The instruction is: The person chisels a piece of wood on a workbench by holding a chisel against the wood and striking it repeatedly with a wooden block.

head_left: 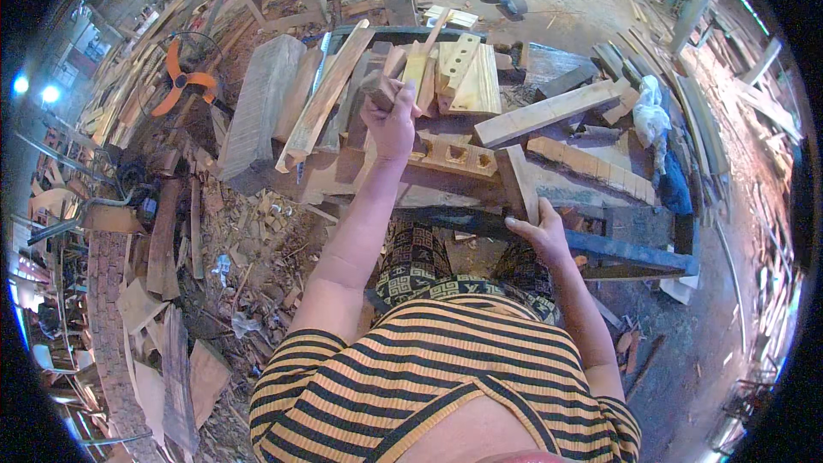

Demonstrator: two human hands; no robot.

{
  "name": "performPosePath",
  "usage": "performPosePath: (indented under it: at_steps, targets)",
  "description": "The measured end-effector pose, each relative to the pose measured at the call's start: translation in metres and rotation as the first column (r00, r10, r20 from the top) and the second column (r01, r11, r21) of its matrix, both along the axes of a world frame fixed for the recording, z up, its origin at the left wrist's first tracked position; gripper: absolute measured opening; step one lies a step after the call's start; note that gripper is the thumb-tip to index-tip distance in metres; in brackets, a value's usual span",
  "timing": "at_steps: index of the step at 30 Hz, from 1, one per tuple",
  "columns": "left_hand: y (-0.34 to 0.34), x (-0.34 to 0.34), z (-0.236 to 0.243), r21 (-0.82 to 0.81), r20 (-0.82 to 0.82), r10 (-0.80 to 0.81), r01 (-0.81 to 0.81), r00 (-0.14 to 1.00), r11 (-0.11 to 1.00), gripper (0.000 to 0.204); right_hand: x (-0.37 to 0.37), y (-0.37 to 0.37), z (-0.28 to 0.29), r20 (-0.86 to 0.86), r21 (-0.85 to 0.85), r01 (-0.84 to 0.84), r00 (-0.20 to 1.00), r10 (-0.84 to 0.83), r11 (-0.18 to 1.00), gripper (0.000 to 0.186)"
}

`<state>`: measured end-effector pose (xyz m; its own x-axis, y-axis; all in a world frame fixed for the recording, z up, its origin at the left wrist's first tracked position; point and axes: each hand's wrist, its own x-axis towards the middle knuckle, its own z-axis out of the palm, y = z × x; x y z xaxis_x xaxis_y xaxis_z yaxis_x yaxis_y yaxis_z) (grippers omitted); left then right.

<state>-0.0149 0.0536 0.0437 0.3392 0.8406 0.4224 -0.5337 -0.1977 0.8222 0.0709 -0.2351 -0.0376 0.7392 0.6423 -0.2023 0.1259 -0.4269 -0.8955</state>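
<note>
My left hand (391, 120) is closed around a short dark wooden block (380, 88), raised over the middle of the workbench. My right hand (542, 231) grips the lower end of an upright-angled dark board (520, 176) at the bench's front edge. Between my hands lies a wooden piece (459, 157) with cut mortise holes. Behind it are a pale board (463, 63) with several round holes and a yellowish plank (484, 90). Long light strips (321, 107) and a thick grey timber (257, 111) lie to the left, and a pale beam (544, 111) to the right.
The workbench's dark metal front rail (634, 249) runs before my legs. An orange fan (178, 86) stands at the left. A white plastic bag (651, 116) is at the bench's right end. Wood scraps (249, 249) litter the floor, and stacked offcuts (763, 111) line the right side.
</note>
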Motion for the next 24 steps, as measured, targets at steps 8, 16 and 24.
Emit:
performPosePath:
  at_steps: [8,16,24]
  targets:
    - [-0.017,0.009,-0.006,0.084,-0.159,-0.035,0.049,0.987,0.995,0.010,-0.009,0.007,0.040,-0.189,0.125,0.097,0.979,-0.072,0.987,0.048]
    - [-0.043,0.023,-0.008,0.347,-0.192,0.028,0.041,0.981,0.937,0.012,-0.022,0.008,0.128,-0.065,0.658,0.197,0.976,-0.206,0.727,0.041]
    - [-0.055,0.023,-0.022,0.393,-0.253,-0.200,0.290,0.946,0.873,0.022,-0.021,0.025,0.118,0.336,0.268,-0.186,0.938,0.089,0.945,0.038]
